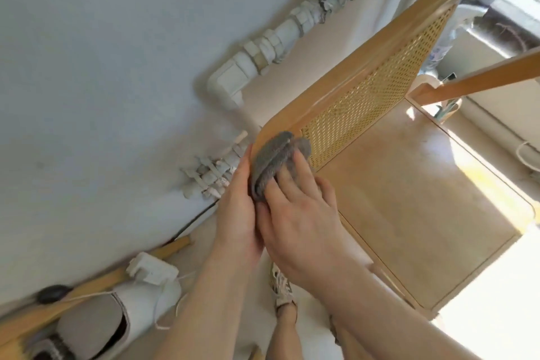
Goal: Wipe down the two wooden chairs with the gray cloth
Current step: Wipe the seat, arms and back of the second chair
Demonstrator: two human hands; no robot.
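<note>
A light wooden chair (409, 207) with a woven cane backrest (374, 102) fills the right half of the view. The folded gray cloth (273, 158) is wrapped over the rounded near corner of the backrest frame. My right hand (304, 219) presses the cloth against the frame from the seat side, fingers spread over it. On the outer side of that same corner lies my left hand (236, 202), flat along the frame and touching the cloth's edge. A wooden bar of a second piece of furniture (482, 79) crosses the upper right.
A pale wall with painted white pipes (263, 58) runs behind the chair. On the floor at lower left lie a white power adapter with cord (152, 269), a gray-and-white slipper (96, 321) and a wooden stick (87, 280). My foot in a shoe (282, 286) stands below the hands.
</note>
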